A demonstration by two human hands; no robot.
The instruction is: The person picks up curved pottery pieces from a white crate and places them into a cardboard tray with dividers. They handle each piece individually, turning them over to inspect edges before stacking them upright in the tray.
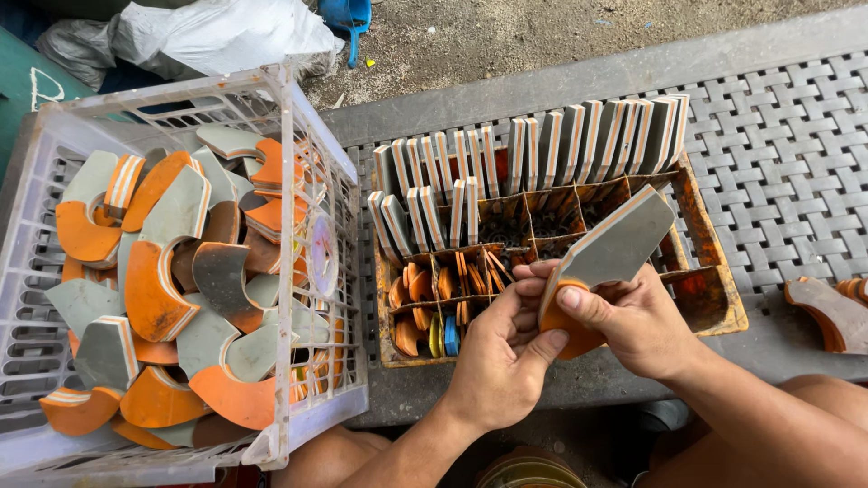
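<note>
Grey-and-orange curved piece (pixel 604 262), long axis slanting up-right over the divided rusty tray (pixel 714 271), is pinched at its lower orange end by both right hand (pixel 637 321) and left hand (pixel 502 357).

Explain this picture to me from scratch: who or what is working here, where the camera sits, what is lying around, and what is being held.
No machine is at work here: these are a person's two bare hands, seen from a camera worn on the head that looks down at them. The left hand and the right hand together hold one flat piece, grey on its face with an orange edge and a curved orange end. Below the hands sits a rusty orange divided tray. Its far compartments hold rows of grey and orange pieces standing on edge; the near ones hold small orange discs. To the left stands a white plastic crate heaped with curved grey and orange offcuts. The tray rests on a grey woven-pattern surface, where another curved piece lies at the right edge.
</note>
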